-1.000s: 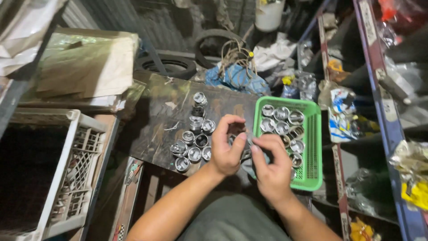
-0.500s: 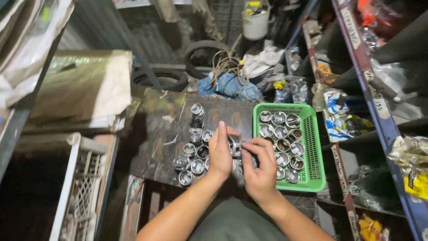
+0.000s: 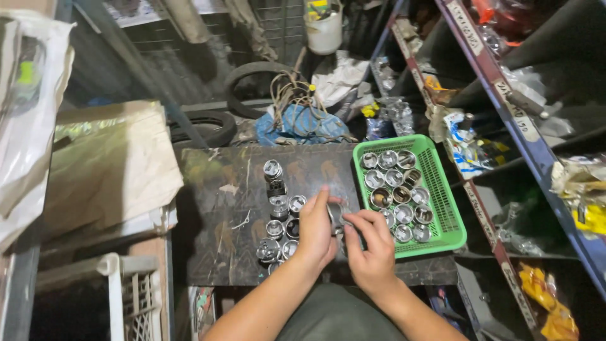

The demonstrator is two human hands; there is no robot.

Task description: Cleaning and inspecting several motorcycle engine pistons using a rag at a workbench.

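Both of my hands meet over the front middle of a dark worn board (image 3: 214,208). My left hand (image 3: 315,230) and my right hand (image 3: 369,246) together pinch a small shiny metal cup-shaped part (image 3: 336,218). Left of my hands, several more of these round metal parts (image 3: 278,215) stand in a cluster on the board. To the right sits a green plastic basket (image 3: 445,208) holding several of the same parts (image 3: 394,189) in rows.
A white plastic crate (image 3: 126,290) is at the lower left, a paper-wrapped stack (image 3: 107,164) above it. Tyres (image 3: 259,76), tangled wires (image 3: 293,101) and a white bucket (image 3: 325,31) lie beyond the board. Cluttered blue metal shelves (image 3: 505,107) run along the right.
The view shifted slightly upward and my hands stayed together on the metal part, drifting a little toward the near edge of the board.
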